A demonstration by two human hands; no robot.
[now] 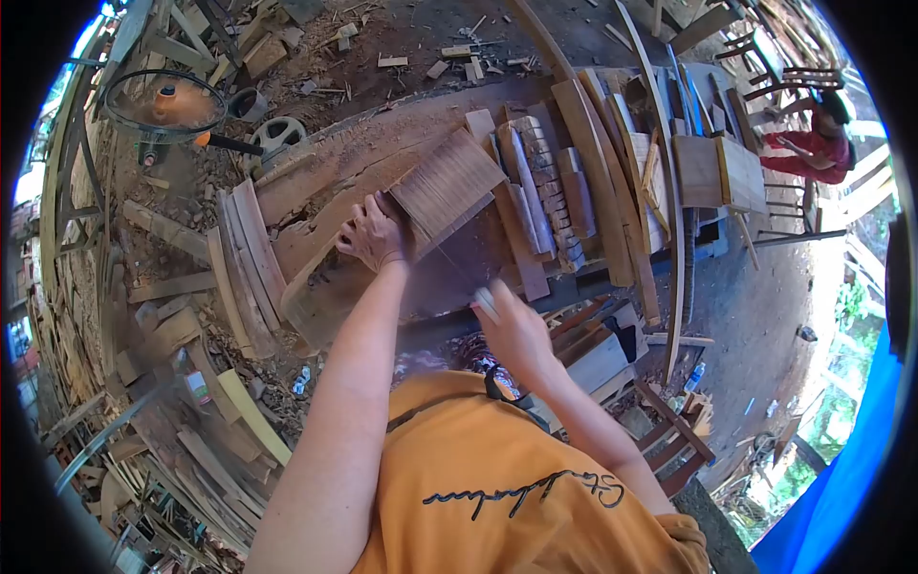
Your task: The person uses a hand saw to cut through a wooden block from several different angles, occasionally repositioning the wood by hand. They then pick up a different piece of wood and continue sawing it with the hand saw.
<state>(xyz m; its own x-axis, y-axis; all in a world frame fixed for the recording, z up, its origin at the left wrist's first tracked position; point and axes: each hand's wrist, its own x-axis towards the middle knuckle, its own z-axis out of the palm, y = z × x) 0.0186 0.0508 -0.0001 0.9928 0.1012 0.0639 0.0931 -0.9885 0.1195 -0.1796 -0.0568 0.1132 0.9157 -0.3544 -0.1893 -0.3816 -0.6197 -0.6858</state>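
Note:
A rectangular wooden block (448, 187) with fine parallel lines across its face lies on the worn wooden workbench (330, 182). Against its left end is my left hand (375, 234), fingers bent and somewhat apart, gripping that edge. My right hand (516, 330) is closed and blurred by motion, in front of the block near the bench's front edge. A pale handle-like thing (488, 304) shows at its fingers, and a faint thin line runs from there toward the block. What kind of tool this is, I cannot make out.
Several rough timber pieces (540, 191) lie right of the block, beside long planks (598, 172). Curved boards (247, 263) lean at the bench's left end. A round-framed fan (164, 100) stands at upper left. Another person (813, 143) sits at far right. Offcuts litter the ground.

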